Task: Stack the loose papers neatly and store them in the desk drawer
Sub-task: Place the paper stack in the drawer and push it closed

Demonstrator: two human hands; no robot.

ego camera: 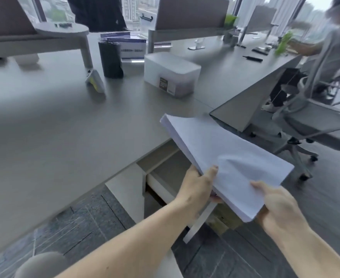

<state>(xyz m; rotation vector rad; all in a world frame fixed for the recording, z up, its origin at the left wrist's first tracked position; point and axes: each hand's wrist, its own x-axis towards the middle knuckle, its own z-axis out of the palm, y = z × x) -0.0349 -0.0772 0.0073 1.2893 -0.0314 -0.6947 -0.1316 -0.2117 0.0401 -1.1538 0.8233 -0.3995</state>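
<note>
Grey table [64, 127] is spreading behind as I am holding the paper stack [215, 149] over the open drawer [165, 173]. My left hand [199, 185] and right hand [279, 207] are pinching its near corners; the stack is looking heavy, floppy and prone to fanning, so I am judging support under both long edges wiser.

Desk's got a black cylinder cup thing [111, 59] toward the far edge, a blue-and-white sign card [133, 48] right behind it, and a frosted white plastic box [172, 74] just to its right. Someone sits in an office chair [313, 125] off the desk's right edge.
</note>
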